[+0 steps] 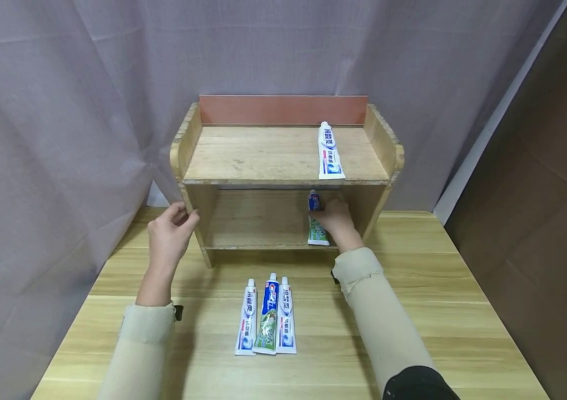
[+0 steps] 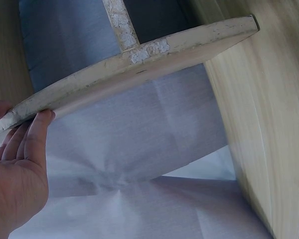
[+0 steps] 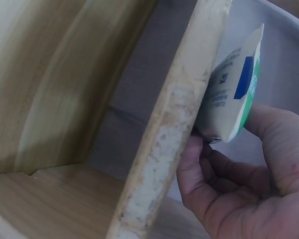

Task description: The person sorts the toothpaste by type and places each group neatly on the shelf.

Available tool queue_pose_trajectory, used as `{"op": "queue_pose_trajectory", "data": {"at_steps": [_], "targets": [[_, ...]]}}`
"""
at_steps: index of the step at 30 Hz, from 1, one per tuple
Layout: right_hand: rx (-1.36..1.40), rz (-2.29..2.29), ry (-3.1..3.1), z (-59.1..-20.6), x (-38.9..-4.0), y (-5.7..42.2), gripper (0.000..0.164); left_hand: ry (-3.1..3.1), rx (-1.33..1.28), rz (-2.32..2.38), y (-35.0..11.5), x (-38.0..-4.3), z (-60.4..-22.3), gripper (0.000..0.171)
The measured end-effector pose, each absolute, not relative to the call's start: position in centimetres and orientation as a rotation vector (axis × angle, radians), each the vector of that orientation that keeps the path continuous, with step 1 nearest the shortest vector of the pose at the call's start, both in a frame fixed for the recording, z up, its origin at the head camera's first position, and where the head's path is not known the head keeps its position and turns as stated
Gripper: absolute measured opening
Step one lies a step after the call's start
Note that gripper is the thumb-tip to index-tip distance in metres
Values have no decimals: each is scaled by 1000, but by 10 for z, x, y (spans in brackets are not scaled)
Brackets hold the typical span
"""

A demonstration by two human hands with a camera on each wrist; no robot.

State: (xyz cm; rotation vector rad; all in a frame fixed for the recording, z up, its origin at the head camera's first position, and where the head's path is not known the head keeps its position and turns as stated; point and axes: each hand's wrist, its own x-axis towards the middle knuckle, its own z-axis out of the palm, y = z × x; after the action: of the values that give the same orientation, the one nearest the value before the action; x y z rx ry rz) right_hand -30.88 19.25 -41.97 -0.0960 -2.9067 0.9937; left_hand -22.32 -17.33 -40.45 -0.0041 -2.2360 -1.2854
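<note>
A small two-tier wooden shelf (image 1: 258,158) stands on the table. My left hand (image 1: 169,236) pinches the edge of its left side panel (image 2: 94,74), fingers (image 2: 39,134) against the outer face. At the right of the lower tier, my right hand (image 1: 338,218) holds a blue-and-green toothpaste tube (image 1: 318,234), its cap toward the back. In the right wrist view, the fingers and thumb are around the tube (image 3: 224,107), close by the shelf board's worn front edge (image 3: 162,134). A white toothpaste tube (image 1: 331,153) lies on the upper tier, above that hand.
In front of the shelf, two white toothpaste tubes (image 1: 247,319) and a blue-and-green tube (image 1: 267,322) lie side by side on the wooden table (image 1: 203,344). A grey curtain (image 1: 263,44) hangs behind, and a brown panel (image 1: 528,166) rises along the right side.
</note>
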Motion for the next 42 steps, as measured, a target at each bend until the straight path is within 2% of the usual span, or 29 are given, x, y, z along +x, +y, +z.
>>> {"op": "queue_pose_trajectory", "data": {"at_steps": [18, 26, 42], "targets": [[-34, 997, -2865, -420, -310, 192, 36, -2230, 8, -1285, -175, -223, -401, 23], [-54, 982, -2850, -426, -307, 193, 41, -2231, 9, -1296, -174, -222, -404, 22], [-105, 1013, -2842, -430, -301, 193, 39, -2221, 1, -1274, -172, -222, -406, 20]]}}
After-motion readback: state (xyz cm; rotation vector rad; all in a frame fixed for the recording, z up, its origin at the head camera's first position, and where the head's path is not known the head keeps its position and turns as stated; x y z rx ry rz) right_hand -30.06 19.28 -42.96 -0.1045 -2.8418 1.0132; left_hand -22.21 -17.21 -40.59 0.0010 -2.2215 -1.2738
